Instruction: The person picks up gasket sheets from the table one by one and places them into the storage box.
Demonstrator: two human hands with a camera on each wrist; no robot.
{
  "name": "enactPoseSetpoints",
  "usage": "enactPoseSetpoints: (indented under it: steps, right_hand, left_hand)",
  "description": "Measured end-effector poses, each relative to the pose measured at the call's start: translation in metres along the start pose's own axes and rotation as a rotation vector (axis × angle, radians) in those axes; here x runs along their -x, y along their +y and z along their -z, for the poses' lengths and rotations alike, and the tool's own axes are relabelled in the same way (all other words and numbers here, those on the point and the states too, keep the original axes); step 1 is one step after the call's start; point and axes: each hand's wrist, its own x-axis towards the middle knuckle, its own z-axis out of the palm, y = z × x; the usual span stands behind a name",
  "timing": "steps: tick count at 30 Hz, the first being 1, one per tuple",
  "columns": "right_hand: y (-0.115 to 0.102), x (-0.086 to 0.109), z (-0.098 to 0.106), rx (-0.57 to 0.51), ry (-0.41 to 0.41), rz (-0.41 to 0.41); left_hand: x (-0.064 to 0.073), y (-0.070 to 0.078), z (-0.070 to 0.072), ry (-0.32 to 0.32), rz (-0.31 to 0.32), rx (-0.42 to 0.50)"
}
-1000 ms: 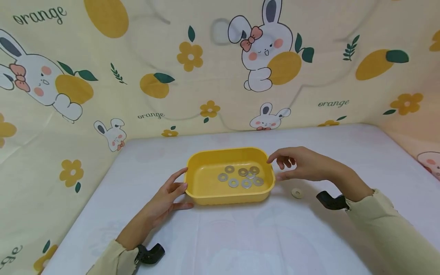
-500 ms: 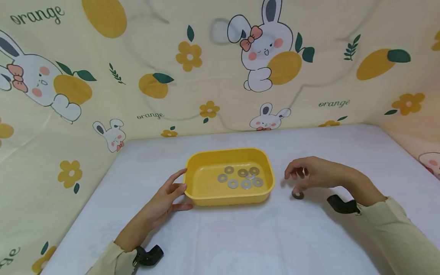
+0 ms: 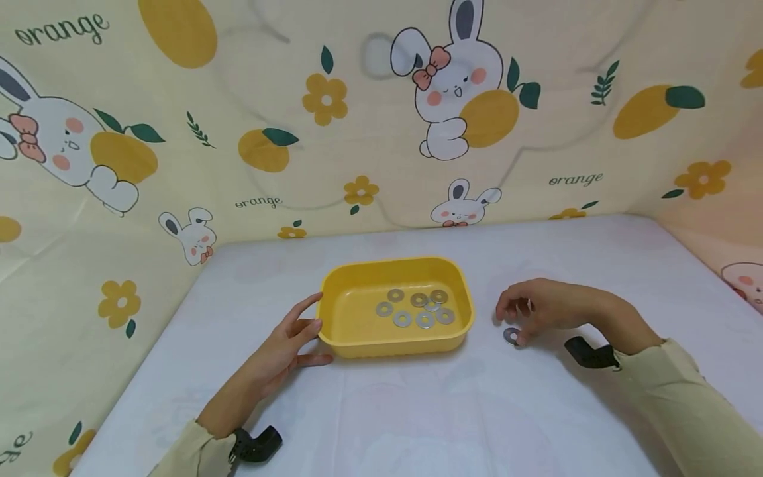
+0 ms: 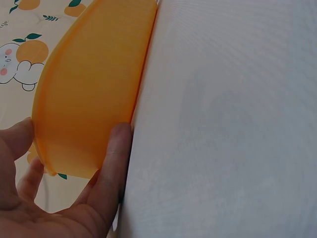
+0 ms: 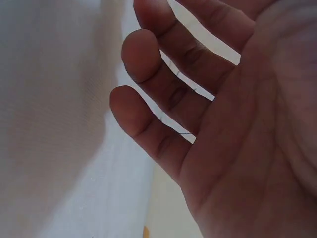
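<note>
A yellow plastic tray (image 3: 393, 348) sits on the white tabletop, several flat metal washers (image 3: 402, 318) lying in its right half. My left hand (image 3: 283, 354) rests at the tray's left end, fingers spread, one fingertip up at the rim and another low by the base. The left wrist view shows the same hand (image 4: 74, 208) along the tray's yellow wall (image 4: 94, 89). To the right of the tray, a single washer (image 3: 510, 335) is at the thumb tip of my right hand (image 3: 551, 306); its other fingers bend loosely above. The right wrist view shows loosely bent fingers (image 5: 141, 54), the washer out of sight.
A cream cloth (image 3: 357, 119) printed with rabbits and oranges rises behind the white tabletop (image 3: 411, 424) and along its sides. A black wrist-worn device (image 3: 257, 445) is on the left sleeve, and another black device (image 3: 590, 352) is at the right one.
My right hand has moved away from the tray's right end, down and right to the loose washer. The washer has shifted slightly left. The left hand keeps its place at the tray.
</note>
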Motion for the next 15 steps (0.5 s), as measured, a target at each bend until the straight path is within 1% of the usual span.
enactPoseSetpoints:
  steps: [4,8,11,15]
  right_hand:
    - [0.0001,-0.0013,-0.0018,0.007,-0.026,-0.037]
    - [0.0030,-0.0025,-0.0038,0.012,-0.039,-0.044]
    - [0.0048,-0.0028,-0.0042,0.018,-0.041,-0.025]
    - [0.0073,-0.0037,-0.0040,0.041,-0.017,0.001]
  left_hand:
    - [-0.0008,-0.0014,0.0010,0.000,0.002,0.008]
    - [-0.0015,-0.0016,0.0010,0.006,0.010,0.014]
    - [-0.0022,-0.0019,0.0007,0.008,0.014,0.016]
    - [-0.0034,-0.0034,0.0013,0.011,0.014,0.022]
